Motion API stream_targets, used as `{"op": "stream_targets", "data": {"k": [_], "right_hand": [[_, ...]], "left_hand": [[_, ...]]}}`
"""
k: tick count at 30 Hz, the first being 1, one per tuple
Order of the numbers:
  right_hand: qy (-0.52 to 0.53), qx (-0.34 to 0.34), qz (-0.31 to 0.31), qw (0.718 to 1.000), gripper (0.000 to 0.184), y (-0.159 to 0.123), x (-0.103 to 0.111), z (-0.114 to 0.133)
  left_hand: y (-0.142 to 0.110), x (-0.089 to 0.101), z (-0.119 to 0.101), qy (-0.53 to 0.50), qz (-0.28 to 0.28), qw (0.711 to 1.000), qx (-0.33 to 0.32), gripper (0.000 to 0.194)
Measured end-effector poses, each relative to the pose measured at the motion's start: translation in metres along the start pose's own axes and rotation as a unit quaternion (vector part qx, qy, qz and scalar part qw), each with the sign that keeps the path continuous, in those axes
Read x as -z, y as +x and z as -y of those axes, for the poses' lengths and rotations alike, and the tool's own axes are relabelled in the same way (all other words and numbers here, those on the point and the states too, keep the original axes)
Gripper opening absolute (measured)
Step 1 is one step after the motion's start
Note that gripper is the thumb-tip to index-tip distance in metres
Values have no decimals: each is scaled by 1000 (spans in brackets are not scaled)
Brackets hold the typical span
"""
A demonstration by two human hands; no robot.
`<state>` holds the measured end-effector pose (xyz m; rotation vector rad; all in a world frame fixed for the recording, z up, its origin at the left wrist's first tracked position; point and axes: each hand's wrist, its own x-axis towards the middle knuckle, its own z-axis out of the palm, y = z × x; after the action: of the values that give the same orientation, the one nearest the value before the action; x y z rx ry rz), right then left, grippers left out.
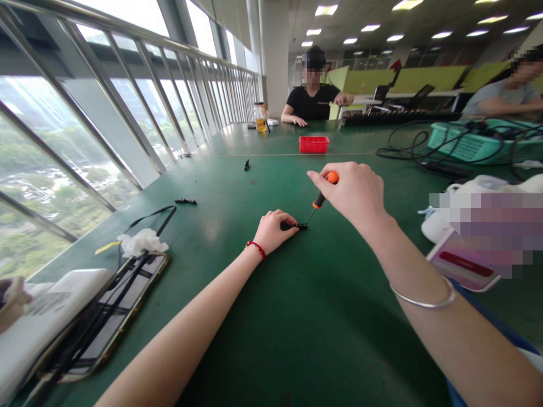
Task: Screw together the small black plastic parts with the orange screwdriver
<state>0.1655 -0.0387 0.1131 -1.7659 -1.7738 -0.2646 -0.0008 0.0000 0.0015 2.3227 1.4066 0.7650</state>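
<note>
My left hand pinches a small black part flat against the green tabletop. What kind of part it is I cannot make out, and my fingers cover its left end. My right hand is closed around a screwdriver with an orange and black handle. The shaft slants down to the left, and its tip meets the right end of the black part. Two more small black pieces lie farther off: one black piece to the left and another black piece beyond my left hand.
A red bin stands ahead, with a seated person behind it. At right are a teal basket with cables and a pink-white box. A phone case and crumpled tissue lie left, beside a metal railing.
</note>
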Motion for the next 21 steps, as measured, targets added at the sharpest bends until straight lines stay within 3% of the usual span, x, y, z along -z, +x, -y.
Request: {"op": "stream_targets", "data": {"k": [2,7,10,13,17,21], "right_hand": [[4,8,0,1000,25,0,0,-1],[22,1,-3,1000,28,0,1,1],[3,-1,-9,1000,42,0,3,1],[10,15,-13,1000,30,0,4,1],[30,5,-1,1000,30,0,4,2],[-16,-8,14,1000,44,1,5,0]], "left_hand": [[0,0,0,1,1,1000,1,12],[0,0,0,-1,-2,1000,-2,11],[0,0,0,-3,0,1000,1,12],[0,0,-1,-4,0,1000,1,11],[0,0,0,-5,-1,1000,-4,12],[0,-1,1,-3,-1,1000,-1,12]]}}
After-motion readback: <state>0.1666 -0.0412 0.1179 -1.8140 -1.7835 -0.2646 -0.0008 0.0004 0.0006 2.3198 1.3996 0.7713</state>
